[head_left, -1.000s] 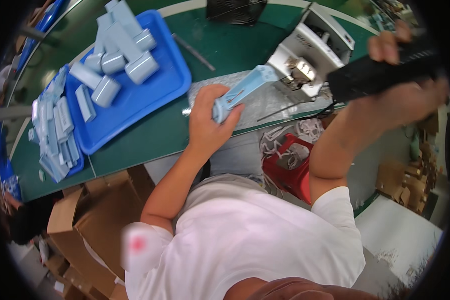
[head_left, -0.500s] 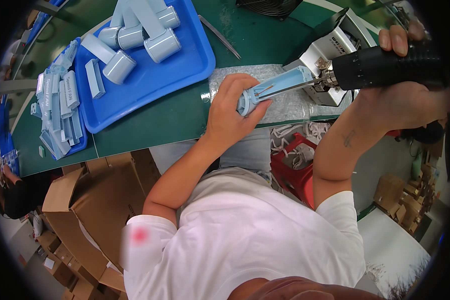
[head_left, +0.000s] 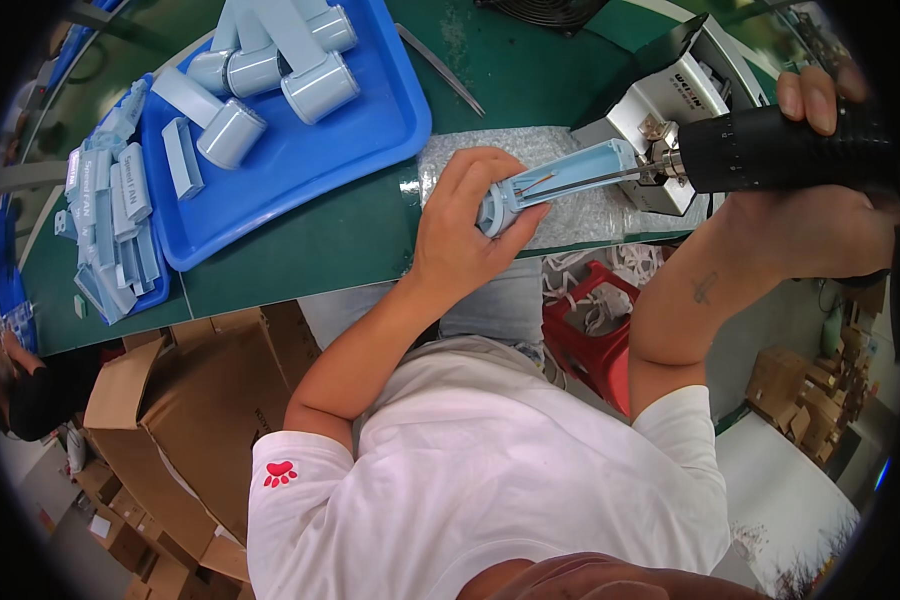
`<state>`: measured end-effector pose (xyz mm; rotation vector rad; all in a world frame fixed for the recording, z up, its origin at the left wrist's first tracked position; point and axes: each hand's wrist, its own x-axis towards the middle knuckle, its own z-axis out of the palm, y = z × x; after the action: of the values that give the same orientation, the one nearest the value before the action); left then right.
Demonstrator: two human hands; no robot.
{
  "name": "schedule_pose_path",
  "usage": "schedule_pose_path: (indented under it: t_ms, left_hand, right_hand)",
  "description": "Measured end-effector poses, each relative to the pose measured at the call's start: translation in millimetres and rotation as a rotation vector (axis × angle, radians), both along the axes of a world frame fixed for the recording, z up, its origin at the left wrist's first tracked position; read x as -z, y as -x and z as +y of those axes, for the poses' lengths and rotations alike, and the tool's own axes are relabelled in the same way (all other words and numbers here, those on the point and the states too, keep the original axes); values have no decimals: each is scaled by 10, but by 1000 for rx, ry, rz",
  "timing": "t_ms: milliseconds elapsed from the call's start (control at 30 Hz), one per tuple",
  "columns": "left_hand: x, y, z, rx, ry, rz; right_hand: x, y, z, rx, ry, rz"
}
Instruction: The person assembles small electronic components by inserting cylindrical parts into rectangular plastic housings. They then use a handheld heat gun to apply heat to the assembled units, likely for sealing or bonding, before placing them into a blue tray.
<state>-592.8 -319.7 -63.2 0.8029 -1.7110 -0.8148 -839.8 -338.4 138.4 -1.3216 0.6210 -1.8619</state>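
My left hand [head_left: 460, 220] is wrapped round the ring-shaped end of a light blue plastic fan housing [head_left: 595, 158], above the bench. The open trough of its handle points right, with a thin copper-coloured wire inside. In my right hand [head_left: 820, 225] is a black electric screwdriver [head_left: 755, 152], held level with fingers over the top and the palm beneath. Its long thin bit [head_left: 582, 181] runs along the trough toward the ring end, close to my left fingers. The exact contact of the bit's tip is too small to make out.
A blue tray [head_left: 260, 232] of light blue fan housings [head_left: 232, 135] stands at the left, beside a pile of blue plastic covers [head_left: 110, 215]. Tweezers [head_left: 440, 70] lie beyond. Under the screwdriver's front are a white dispenser box [head_left: 660, 100] and bubble wrap [head_left: 560, 230].
The screwdriver has shifted slightly right and toward me, and its bit now reaches deeper along the trough. The housing has tilted a little in my left hand.
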Motion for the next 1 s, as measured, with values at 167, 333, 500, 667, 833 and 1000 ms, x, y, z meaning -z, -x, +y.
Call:
schedule_pose_path:
  t_ms: [167,333,500,667,833,1000]
  left_hand:
    - [5,2,5,-2,-4,13]
    - [24,-16,8,0,10,11]
    - [-3,-24,28,47,3,-13]
    - [14,15,28,14,-13,-32]
    - [-9,-10,13,-11,-76,-52]
    - [-12,20,25,-11,-123,-34]
  right_hand:
    - [1,-28,38,91,27,41]
    - [68,-91,75,116,61,43]
    - [90,-88,134,43,90,12]
    - [255,-389,154,178,211,-34]
    - [-29,-304,113,539,334,138]
    - [-187,-232,64,788,420,331]
